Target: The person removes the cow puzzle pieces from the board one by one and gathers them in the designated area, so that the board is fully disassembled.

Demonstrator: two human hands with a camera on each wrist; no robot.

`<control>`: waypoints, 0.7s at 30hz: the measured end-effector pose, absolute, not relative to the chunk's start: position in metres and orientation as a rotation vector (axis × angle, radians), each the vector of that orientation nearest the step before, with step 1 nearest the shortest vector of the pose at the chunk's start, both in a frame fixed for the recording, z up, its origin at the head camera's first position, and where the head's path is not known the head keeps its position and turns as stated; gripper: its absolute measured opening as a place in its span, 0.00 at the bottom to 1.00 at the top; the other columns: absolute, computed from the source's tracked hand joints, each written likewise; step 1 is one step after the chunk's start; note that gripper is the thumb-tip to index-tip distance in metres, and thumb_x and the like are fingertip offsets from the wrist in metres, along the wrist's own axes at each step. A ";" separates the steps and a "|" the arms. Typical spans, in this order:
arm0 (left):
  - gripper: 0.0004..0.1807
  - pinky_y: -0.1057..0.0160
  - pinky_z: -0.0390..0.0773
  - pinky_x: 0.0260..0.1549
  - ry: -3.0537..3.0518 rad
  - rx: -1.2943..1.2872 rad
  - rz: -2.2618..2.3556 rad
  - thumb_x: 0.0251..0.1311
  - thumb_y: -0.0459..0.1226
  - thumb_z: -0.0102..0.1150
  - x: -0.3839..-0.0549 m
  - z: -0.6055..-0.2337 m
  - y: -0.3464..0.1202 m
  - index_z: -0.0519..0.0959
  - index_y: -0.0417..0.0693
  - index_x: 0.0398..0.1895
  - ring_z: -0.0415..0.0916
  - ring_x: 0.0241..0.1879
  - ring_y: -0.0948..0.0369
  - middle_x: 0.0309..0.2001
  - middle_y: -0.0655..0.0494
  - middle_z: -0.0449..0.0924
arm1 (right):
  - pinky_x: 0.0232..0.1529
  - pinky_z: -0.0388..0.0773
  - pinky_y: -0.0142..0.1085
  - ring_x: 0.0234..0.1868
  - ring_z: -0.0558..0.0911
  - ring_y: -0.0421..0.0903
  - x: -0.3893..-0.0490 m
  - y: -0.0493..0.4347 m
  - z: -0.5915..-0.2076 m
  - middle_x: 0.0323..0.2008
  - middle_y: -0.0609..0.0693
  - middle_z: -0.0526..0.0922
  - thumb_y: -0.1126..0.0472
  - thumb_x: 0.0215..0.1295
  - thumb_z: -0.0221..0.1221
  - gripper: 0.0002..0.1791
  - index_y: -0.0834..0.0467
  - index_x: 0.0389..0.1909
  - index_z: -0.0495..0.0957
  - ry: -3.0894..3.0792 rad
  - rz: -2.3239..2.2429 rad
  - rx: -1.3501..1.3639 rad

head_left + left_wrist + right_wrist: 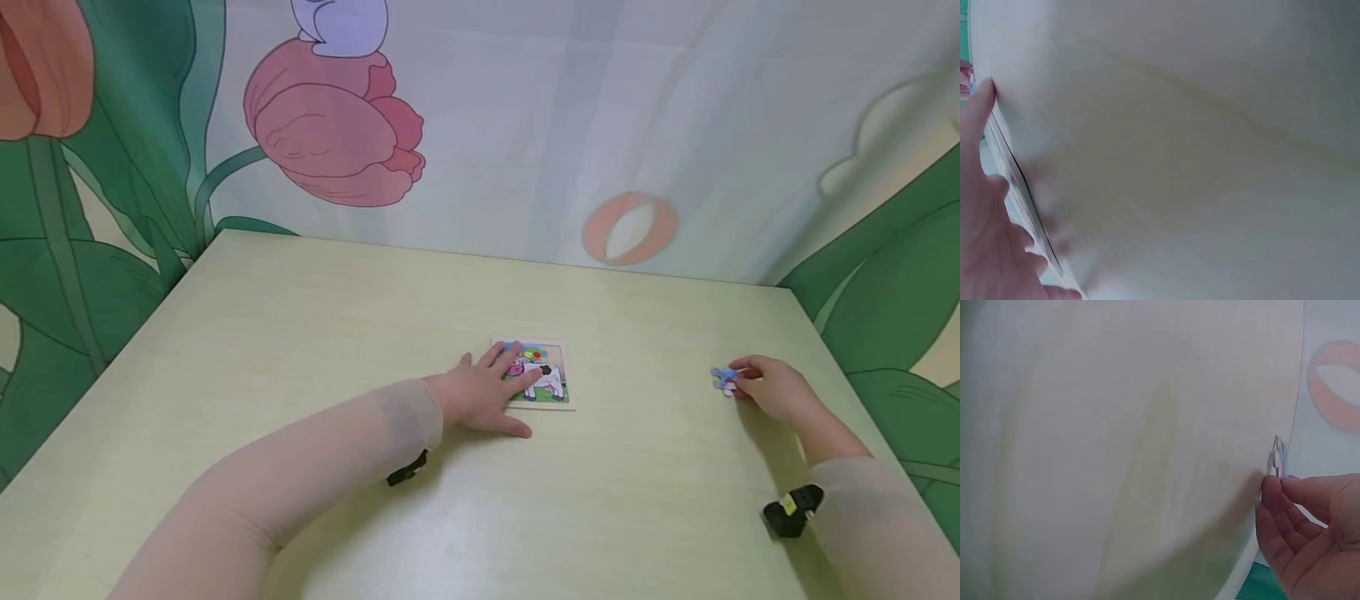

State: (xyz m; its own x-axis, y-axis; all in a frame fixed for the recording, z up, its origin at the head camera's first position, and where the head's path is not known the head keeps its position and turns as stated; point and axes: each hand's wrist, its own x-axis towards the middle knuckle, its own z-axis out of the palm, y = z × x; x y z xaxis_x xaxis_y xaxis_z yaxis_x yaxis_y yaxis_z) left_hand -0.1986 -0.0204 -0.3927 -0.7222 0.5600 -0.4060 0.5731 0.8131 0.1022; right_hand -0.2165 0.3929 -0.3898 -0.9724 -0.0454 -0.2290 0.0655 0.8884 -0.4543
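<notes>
My left hand [482, 395] rests with spread fingers on the left part of a small square picture puzzle [553, 385] showing a cow. The fingers cover some of its left side. In the left wrist view, that hand [988, 231] lies along the puzzle's thin edge [1027, 206]. Off to the right, my right hand [776, 390] pinches blue jigsaw pieces [723, 380] between thumb and fingers. Seen edge-on in the right wrist view, the thin pieces stick up from the fingertips of the right hand [1310, 534]; how many there are I cannot tell.
Both hands work over a pale wooden table [630, 483]. Behind its far edge hangs a curtain [510, 125] printed with flowers and leaves. A black wrist camera [793, 511] sits by the right sleeve, and another dark device [407, 468] by the left.
</notes>
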 end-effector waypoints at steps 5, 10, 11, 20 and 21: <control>0.46 0.38 0.45 0.62 2.585 0.817 -0.012 0.53 0.71 0.41 -0.198 -0.393 -0.024 0.40 0.72 0.73 0.28 0.71 0.48 0.74 0.47 0.26 | 0.41 0.72 0.44 0.41 0.74 0.58 -0.217 0.393 -0.390 0.44 0.71 0.72 0.69 0.66 0.50 0.17 0.75 0.52 0.66 2.831 -0.677 0.036; 0.45 0.41 0.46 0.63 2.574 0.860 -0.043 0.55 0.70 0.40 -0.200 -0.392 -0.028 0.40 0.72 0.73 0.30 0.72 0.49 0.74 0.47 0.28 | 0.46 0.70 0.52 0.43 0.73 0.61 -0.218 0.394 -0.392 0.47 0.72 0.71 0.70 0.66 0.48 0.17 0.75 0.53 0.65 2.846 -0.635 0.075; 0.44 0.42 0.46 0.63 2.570 0.868 -0.057 0.55 0.70 0.39 -0.201 -0.391 -0.029 0.39 0.73 0.73 0.30 0.72 0.49 0.74 0.47 0.28 | 0.47 0.69 0.54 0.45 0.73 0.62 -0.218 0.393 -0.392 0.47 0.72 0.71 0.70 0.66 0.48 0.17 0.75 0.54 0.65 2.852 -0.629 0.087; 0.46 0.44 0.46 0.64 2.536 0.880 -0.099 0.53 0.72 0.38 -0.202 -0.389 -0.035 0.37 0.74 0.73 0.28 0.72 0.50 0.74 0.48 0.25 | 0.51 0.67 0.57 0.53 0.68 0.67 -0.215 0.357 -0.385 0.53 0.71 0.68 0.62 0.70 0.48 0.21 0.72 0.58 0.64 2.887 -0.719 -0.003; 0.47 0.43 0.46 0.64 2.538 0.879 -0.101 0.52 0.72 0.38 -0.202 -0.390 -0.035 0.36 0.73 0.73 0.27 0.72 0.51 0.74 0.48 0.25 | 0.51 0.67 0.56 0.53 0.68 0.67 -0.215 0.349 -0.384 0.54 0.71 0.68 0.61 0.70 0.48 0.22 0.71 0.59 0.64 2.869 -0.750 -0.013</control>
State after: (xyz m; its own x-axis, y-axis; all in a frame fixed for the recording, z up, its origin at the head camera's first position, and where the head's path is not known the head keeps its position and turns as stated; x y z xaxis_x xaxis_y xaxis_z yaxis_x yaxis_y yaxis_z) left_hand -0.2016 -0.0352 -0.3898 -0.6958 0.5701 -0.4369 0.6030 0.7941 0.0760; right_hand -0.2146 0.3493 -0.3842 -0.9845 -0.0526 -0.1672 0.0360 0.8729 -0.4866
